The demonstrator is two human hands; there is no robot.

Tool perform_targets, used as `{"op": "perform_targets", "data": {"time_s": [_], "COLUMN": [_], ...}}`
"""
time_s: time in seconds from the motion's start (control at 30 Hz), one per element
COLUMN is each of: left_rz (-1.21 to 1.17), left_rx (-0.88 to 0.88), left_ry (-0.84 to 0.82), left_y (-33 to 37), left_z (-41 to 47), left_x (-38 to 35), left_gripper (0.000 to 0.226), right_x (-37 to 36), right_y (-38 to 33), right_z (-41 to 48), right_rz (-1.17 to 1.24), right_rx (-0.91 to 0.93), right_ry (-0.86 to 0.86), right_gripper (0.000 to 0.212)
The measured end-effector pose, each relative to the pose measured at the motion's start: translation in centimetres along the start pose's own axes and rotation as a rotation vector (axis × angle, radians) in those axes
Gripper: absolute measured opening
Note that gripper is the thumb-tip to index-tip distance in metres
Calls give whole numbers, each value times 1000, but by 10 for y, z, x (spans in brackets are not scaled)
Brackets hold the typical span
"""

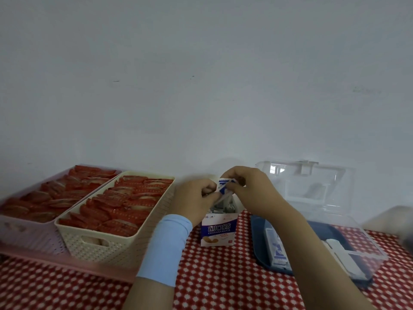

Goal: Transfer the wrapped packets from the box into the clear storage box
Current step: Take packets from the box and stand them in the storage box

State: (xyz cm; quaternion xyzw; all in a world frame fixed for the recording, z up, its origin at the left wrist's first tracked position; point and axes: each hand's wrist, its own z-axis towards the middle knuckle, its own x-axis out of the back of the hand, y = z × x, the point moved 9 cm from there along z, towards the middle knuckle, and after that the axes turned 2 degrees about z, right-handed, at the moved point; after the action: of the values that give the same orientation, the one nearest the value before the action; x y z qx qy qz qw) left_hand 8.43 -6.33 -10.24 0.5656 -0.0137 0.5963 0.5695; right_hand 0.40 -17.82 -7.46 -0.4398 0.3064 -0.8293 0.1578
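**Item list, largest first, w/ risk notes**

1. Tablecloth [223, 278]: red/white check, under everything. Risk: probably low. A drag on the cloth would shift every item on it.
2. Pink basket [20, 233], far left, and cream basket [100, 247] just beside it. Both are full of red wrappers and not part of this job. Risk: the cream basket's corner sits near the left forearm, so a wide elbow swing could nudge it.
3. Clear storage box [257, 233]: right of centre, lid tipped back and open, dark blue base. Stacked packets [277, 247] lie inside at its left. Risk: a knock from the right arm might drop the lid shut mid-transfer.
4. Box [219, 231]: small white/blue carton, upright, top open, between the forearms. More packets [223, 206] show inside, count unclear. Risk: likely light, and no hand steadies it. A brush from either wrist could tip it and spill the contents.
5. Left hand [196, 198]: fingers curled, pinching the held packet's left end.
6. Right hand [250, 189]: fingers curled, pinching its right end.
7. Held packet [224, 184]: blue/white, above the box's opening, not yet over the storage box. Risk: thin and prob. slick. It may tear if the hands pull apart, or drop back in during the handover to one hand.
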Motion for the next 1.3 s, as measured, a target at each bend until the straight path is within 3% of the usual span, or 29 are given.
{"op": "perform_targets", "data": {"time_s": [0.1,0.17,0.23,0.33,0.5,0.67,0.77,0.9,0.97,1.07,1.2,1.3], "left_rz": [-213,-290,-448,-892,-1174,-1253,-1346,-1388,-1374,-1395,-1415,-1414], "left_rx": [13,29,73,190,232,270,308,365,379,372,319,299], "left_ry": [14,-10,-122,-329,-460,-455,-450,-375,-336,-335,-343,-363], "left_y": [2,2,5,9,26,30,31,22,15,15,22,27], "left_z": [3,7,5,-8,-22,-23,-24,-18,-14,-14,-15,-16], "left_x": [9,13,8,-12,-29,-34,-33,-34,-35,-36,-35,-35], "left_gripper": [10,24,29,29,33,37,36,29,32,32,29,46], "right_x": [21,32,30,21,7,13,19,30,28,6,-1,1], "right_y": [-4,-9,-13,-15,-14,-16,-11,-10,-19,-30,-33,-33], "right_z": [-6,-11,-14,-18,-20,-20,-18,-22,-25,-31,-30,-30], "right_rz": [165,312,415,500,543,507,450,365,312,165,136,161], "right_rx": [18,44,32,27,32,70,39,1,50,58,121,129], "right_ry": [135,171,91,-37,-130,-68,58,217,137,-131,-119,-120], "right_gripper": [29,26,23,22,25,34,41,22,21,41,40,43]}}
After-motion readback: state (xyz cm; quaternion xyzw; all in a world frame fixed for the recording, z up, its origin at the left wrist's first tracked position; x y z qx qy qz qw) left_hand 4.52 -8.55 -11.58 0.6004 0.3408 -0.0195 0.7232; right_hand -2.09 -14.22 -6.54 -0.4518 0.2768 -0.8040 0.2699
